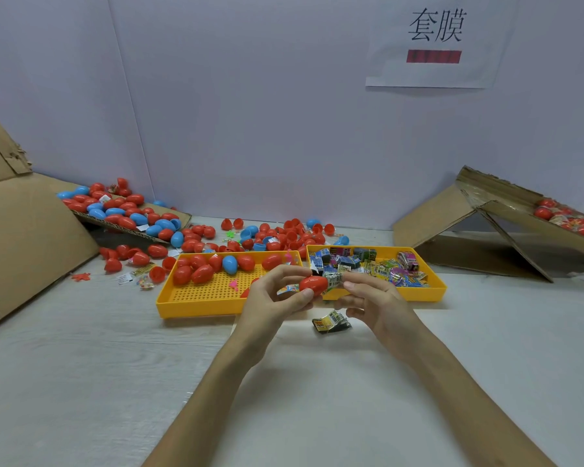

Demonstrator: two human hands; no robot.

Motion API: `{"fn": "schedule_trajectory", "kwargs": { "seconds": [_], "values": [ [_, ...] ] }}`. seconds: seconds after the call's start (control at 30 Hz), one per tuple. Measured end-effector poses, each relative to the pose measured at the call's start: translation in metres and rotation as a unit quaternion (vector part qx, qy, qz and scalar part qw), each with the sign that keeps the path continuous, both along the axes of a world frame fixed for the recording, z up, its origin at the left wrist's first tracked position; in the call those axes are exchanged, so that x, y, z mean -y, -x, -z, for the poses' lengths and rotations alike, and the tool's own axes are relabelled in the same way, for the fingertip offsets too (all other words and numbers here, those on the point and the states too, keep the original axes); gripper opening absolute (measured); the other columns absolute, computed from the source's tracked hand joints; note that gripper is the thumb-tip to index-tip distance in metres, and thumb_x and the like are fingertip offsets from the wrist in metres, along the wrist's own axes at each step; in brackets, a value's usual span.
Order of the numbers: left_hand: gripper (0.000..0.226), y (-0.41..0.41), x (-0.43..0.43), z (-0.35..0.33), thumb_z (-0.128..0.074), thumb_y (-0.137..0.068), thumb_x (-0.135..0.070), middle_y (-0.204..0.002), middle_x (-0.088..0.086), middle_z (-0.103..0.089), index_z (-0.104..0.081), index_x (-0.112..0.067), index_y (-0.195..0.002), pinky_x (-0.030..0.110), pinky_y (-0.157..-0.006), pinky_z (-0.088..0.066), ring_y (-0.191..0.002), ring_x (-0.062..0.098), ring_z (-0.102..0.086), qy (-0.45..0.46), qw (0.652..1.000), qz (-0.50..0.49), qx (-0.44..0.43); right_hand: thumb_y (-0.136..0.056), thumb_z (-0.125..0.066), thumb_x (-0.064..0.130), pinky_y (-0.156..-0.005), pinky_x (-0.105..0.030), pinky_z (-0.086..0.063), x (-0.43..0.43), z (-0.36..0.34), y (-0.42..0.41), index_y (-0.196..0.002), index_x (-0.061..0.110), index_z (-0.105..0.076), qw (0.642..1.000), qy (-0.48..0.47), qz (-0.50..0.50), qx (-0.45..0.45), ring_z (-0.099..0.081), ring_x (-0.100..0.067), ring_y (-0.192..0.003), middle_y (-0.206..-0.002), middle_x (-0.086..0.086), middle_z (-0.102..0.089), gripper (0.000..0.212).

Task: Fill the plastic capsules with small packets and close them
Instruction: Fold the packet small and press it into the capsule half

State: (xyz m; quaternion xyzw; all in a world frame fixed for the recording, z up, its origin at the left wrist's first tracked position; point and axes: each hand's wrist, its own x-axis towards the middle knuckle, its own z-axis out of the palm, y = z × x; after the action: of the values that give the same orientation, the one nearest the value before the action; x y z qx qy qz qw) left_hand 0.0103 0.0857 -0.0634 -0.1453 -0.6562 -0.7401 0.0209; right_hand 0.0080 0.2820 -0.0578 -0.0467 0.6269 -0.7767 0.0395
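Note:
My left hand (277,294) grips a red capsule half (312,285) above the gap between two yellow trays. My right hand (368,294) pinches a small printed packet (332,279) whose end sits at the capsule's open mouth. Another small colourful packet (288,289) shows against my left fingers. The left yellow tray (196,299) holds several red capsules and one blue capsule (230,263). The right yellow tray (435,291) is full of several small packets. A few dark packets (331,322) lie on the table below my hands.
Loose red and blue capsules (273,235) are scattered behind the trays and on a tilted cardboard sheet (125,214) at the left. A cardboard ramp (479,230) with more capsules stands at the right. A large cardboard box (24,237) stands far left. A paper sign (434,42) hangs on the wall.

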Motion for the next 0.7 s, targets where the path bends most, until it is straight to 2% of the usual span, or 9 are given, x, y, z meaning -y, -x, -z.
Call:
{"fn": "schedule_trajectory", "kwargs": {
  "seconds": [0.2,0.37,0.47,0.57,0.7],
  "values": [
    [0.026,0.0011,-0.0007,0.0020,-0.080,-0.083,-0.016,-0.103,-0.013,-0.073,-0.073,-0.038,-0.094,0.032,-0.080,-0.061,-0.096,0.017,-0.072,0.026,0.999,-0.020,-0.008,-0.086,-0.065,0.012,-0.066,-0.025,-0.048,-0.0009,0.0010,0.0000,-0.104,0.013,-0.072,1.000,-0.012,0.007,-0.010,-0.071,-0.018,-0.075,-0.084,-0.006,-0.074,0.019],
    [0.031,0.0009,-0.0022,0.0017,-0.078,-0.085,-0.012,-0.106,-0.019,-0.073,-0.070,-0.033,-0.106,0.021,-0.072,-0.057,-0.099,0.003,-0.069,0.044,0.999,-0.006,-0.025,-0.094,-0.060,0.012,-0.067,-0.026,-0.051,0.0017,0.0025,-0.0019,-0.108,0.012,-0.075,0.998,-0.051,-0.021,-0.042,-0.070,-0.022,-0.076,-0.098,-0.015,-0.074,0.020],
    [0.028,0.0014,-0.0020,0.0031,-0.079,-0.084,-0.014,-0.107,-0.014,-0.073,-0.072,-0.030,-0.107,0.023,-0.075,-0.058,-0.103,0.010,-0.070,0.052,0.998,0.004,-0.024,-0.095,-0.061,0.012,-0.063,-0.021,-0.051,0.0039,0.0045,-0.0024,-0.101,0.017,-0.076,0.990,-0.109,0.019,-0.086,-0.073,-0.019,-0.076,-0.091,-0.006,-0.077,0.016],
    [0.025,0.0012,-0.0019,0.0044,-0.080,-0.083,-0.014,-0.104,-0.011,-0.074,-0.074,-0.031,-0.100,0.028,-0.077,-0.060,-0.098,0.017,-0.072,0.059,0.998,0.007,-0.022,-0.090,-0.069,0.009,-0.060,-0.018,-0.050,0.0044,0.0074,-0.0011,-0.091,0.020,-0.077,0.980,-0.130,0.084,-0.123,-0.070,-0.009,-0.073,-0.085,0.000,-0.077,0.014],
    [0.027,0.0015,-0.0022,0.0046,-0.080,-0.083,-0.012,-0.103,-0.012,-0.073,-0.075,-0.037,-0.093,0.027,-0.076,-0.059,-0.094,0.015,-0.072,0.062,0.998,0.015,-0.027,-0.085,-0.075,0.009,-0.066,-0.021,-0.054,0.0020,0.0074,0.0001,-0.099,0.024,-0.075,0.972,-0.131,0.122,-0.155,-0.068,-0.011,-0.078,-0.090,-0.001,-0.074,0.021]
  ]
}}
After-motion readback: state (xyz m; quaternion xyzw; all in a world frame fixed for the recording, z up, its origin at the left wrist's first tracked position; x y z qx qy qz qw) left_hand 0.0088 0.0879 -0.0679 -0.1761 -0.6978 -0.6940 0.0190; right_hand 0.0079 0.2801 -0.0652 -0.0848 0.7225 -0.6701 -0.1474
